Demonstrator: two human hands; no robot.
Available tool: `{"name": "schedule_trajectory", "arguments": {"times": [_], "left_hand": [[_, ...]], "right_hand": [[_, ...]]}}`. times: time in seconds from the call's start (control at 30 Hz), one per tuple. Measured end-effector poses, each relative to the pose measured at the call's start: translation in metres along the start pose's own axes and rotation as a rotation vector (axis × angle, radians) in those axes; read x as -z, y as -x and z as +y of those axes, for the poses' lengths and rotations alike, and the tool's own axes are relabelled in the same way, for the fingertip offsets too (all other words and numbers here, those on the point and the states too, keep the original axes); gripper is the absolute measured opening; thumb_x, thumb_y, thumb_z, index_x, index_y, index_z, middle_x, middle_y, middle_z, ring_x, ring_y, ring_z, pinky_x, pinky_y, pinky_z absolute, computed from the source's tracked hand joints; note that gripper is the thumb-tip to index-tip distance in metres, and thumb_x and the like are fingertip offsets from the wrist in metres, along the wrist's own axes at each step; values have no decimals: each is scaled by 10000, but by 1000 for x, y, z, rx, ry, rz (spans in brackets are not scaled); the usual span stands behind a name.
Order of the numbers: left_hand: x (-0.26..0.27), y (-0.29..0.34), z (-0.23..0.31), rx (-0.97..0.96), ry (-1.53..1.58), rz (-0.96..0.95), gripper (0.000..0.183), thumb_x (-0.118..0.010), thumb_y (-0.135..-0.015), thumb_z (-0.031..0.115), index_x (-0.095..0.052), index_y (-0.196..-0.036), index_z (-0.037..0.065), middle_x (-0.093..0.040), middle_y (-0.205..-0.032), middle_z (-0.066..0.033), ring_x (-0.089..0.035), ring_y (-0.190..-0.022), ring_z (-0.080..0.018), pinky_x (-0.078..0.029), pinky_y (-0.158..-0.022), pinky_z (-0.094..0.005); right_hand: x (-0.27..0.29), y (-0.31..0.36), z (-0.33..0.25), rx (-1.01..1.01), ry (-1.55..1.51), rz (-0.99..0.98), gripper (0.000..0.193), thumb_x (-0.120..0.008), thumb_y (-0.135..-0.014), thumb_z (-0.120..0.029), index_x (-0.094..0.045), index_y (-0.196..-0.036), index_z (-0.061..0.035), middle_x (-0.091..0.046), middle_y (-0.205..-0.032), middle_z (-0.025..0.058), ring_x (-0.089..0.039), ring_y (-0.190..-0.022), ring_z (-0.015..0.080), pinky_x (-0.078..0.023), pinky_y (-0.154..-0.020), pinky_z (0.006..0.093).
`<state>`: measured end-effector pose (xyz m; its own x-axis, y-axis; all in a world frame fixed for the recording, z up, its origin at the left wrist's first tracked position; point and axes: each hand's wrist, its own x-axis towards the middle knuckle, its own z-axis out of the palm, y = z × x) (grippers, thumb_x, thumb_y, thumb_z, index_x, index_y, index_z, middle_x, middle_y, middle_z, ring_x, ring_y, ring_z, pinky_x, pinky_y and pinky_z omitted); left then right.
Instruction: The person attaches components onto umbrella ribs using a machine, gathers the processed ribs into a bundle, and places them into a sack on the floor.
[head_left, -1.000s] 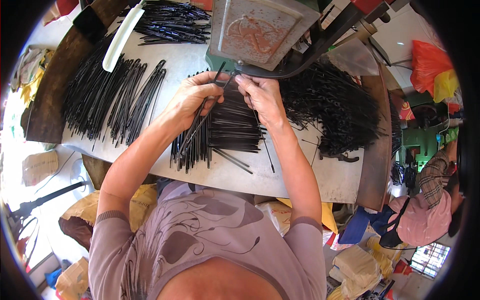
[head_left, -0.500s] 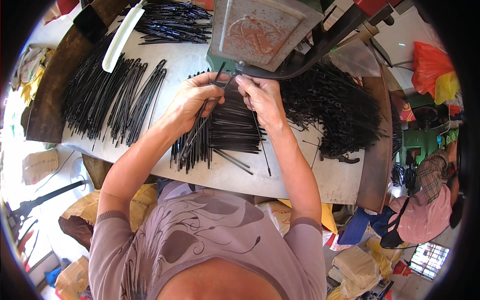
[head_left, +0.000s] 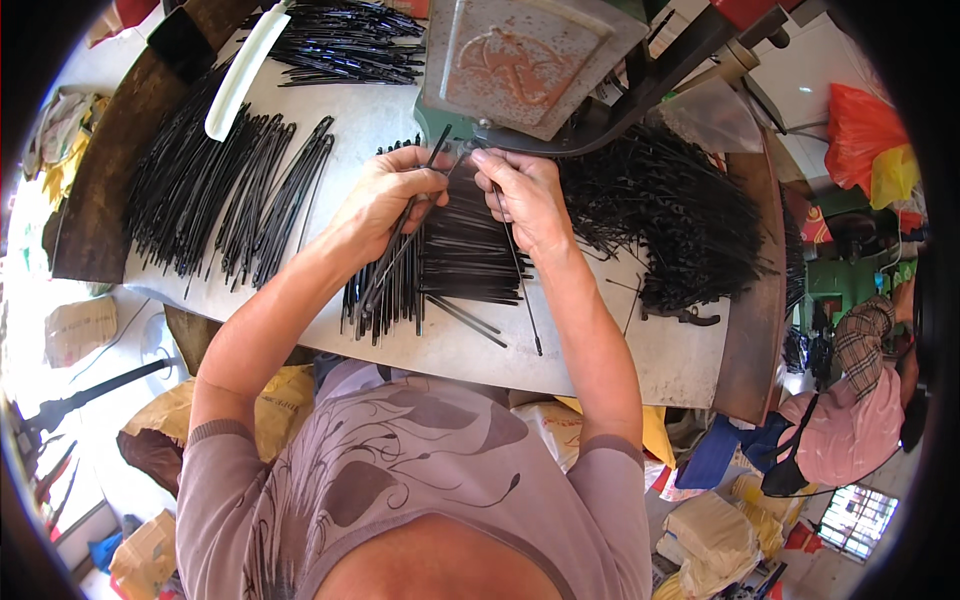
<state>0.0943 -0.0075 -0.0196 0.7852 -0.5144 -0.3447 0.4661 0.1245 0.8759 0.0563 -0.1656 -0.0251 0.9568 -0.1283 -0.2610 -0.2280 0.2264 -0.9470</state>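
My left hand (head_left: 395, 195) is closed around a few thin black rods that look like umbrella ribs (head_left: 440, 146); their ends stick up past the fingers. Close beside it, my right hand (head_left: 527, 195) pinches the top of a single thin black rib (head_left: 528, 290), which hangs down toward the front of the table. Both sets of fingertips are just under the head of a grey and green machine (head_left: 540, 65), near its small metal working point (head_left: 478, 128). The exact contact there is too small to make out. Below my hands lies a stack of black ribs (head_left: 470, 255).
Bundles of black ribs (head_left: 180, 190) lie on the left of the metal-topped table (head_left: 640, 355), beside a pale green curved strip (head_left: 245, 80). A tangled heap of ribs (head_left: 680, 210) covers the right. A dark lever arm (head_left: 640, 105) crosses above it. Another person (head_left: 840, 430) sits far right.
Hardly anything differs. My hands stay at the machine with the same ribs, and the whole view has shifted very slightly.
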Motion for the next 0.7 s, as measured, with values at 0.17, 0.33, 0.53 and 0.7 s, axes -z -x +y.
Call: {"name": "schedule_trajectory", "arguments": {"times": [0.17, 0.33, 0.53, 0.7], "left_hand": [[10, 3, 4, 41, -124, -70, 140, -587, -790, 142, -522, -701, 56, -540, -625, -30, -395, -413, -32, -290, -341, -159], [3, 4, -1, 28, -3, -102, 116, -592, -773, 106, -521, -710, 39, -541, -640, -39, -411, -432, -51, -305, -369, -176], [-2, 5, -9, -10, 2, -64, 117, -575, -811, 157, -529, -751, 68, -535, -641, -4, -386, -440, -27, -297, -381, -157], [-7, 1, -9, -41, 53, -53, 106, -585, -784, 113, -523, -732, 44, -531, -629, -23, -400, -441, -48, -294, -384, -179]], "right_hand": [[6, 10, 3, -5, -12, -48, 166, -574, -809, -157, -551, -818, 6, -493, -639, 9, -379, -433, 23, -274, -360, 159], [5, 13, 4, 46, -46, -67, 160, -559, -820, -141, -559, -818, 20, -498, -642, 17, -409, -449, 37, -300, -368, 168], [-5, 15, 5, 100, -71, -1, 153, -524, -814, -114, -558, -755, 22, -496, -608, 33, -414, -433, 68, -306, -366, 202], [-10, 10, 6, 129, -106, 25, 163, -543, -830, -127, -549, -722, -4, -483, -599, 2, -393, -443, 40, -292, -373, 181]]}}
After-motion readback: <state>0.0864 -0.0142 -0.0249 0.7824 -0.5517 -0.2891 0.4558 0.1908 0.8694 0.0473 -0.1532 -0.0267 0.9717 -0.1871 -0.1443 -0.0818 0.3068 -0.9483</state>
